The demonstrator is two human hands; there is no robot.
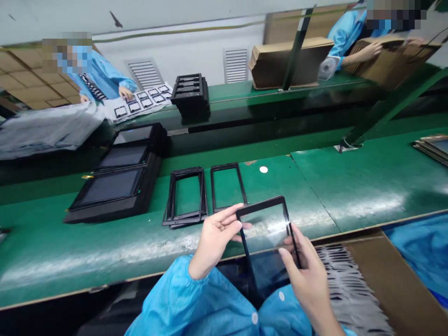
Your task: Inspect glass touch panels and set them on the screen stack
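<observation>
I hold a clear glass panel with a black border [268,228] upright over the near edge of the green bench [350,186]. My left hand [215,238] pinches its left edge, fingers closed on the border. My right hand [304,270] grips the right edge, the thumb lying on the black border. Both sleeves are blue. Just beyond the panel a single black frame [227,185] lies flat on the bench, and a small stack of black frames [185,196] lies to its left.
Black trays holding screens [115,184] sit at the left. A cardboard box [395,275] with stacked parts stands at my lower right. Across the belt, two people in blue coats handle sheets and cardboard; a stack of black trays [191,93] stands there.
</observation>
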